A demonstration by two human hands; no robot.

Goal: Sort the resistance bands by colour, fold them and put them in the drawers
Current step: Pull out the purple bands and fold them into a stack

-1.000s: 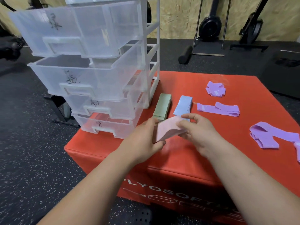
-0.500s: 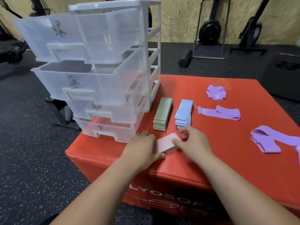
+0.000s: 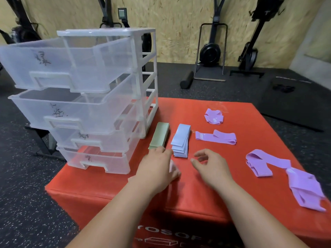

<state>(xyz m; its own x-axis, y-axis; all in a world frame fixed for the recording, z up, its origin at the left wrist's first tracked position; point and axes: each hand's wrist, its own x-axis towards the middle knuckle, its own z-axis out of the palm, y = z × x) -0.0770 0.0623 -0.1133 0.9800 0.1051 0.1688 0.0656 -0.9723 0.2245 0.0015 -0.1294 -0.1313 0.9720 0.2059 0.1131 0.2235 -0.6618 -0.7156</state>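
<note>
My left hand (image 3: 157, 169) lies palm down on a folded pink band (image 3: 173, 167), which shows only as a sliver at the thumb side. Just right of it, my right hand (image 3: 209, 165) hovers with loosely curled fingers and holds nothing. Beyond the hands lie a folded green stack (image 3: 159, 136) and a folded blue stack (image 3: 180, 140). Unfolded purple bands lie to the right: one crumpled (image 3: 214, 117), one flat (image 3: 215, 137), two larger ones (image 3: 265, 163), (image 3: 304, 190). The white drawer unit (image 3: 139, 86) stands at the left with several labelled translucent drawers pulled out.
Everything sits on a red padded box (image 3: 188, 197) with speckled black floor around it. Gym machines (image 3: 209, 54) and a black foam roller (image 3: 186, 82) stand by the far wooden wall. A dark mat (image 3: 295, 104) lies at the right.
The pink band went from held in the air to lying on the box near the green stack. My right hand has let go and pulled back to the right; my left hand stays on it.
</note>
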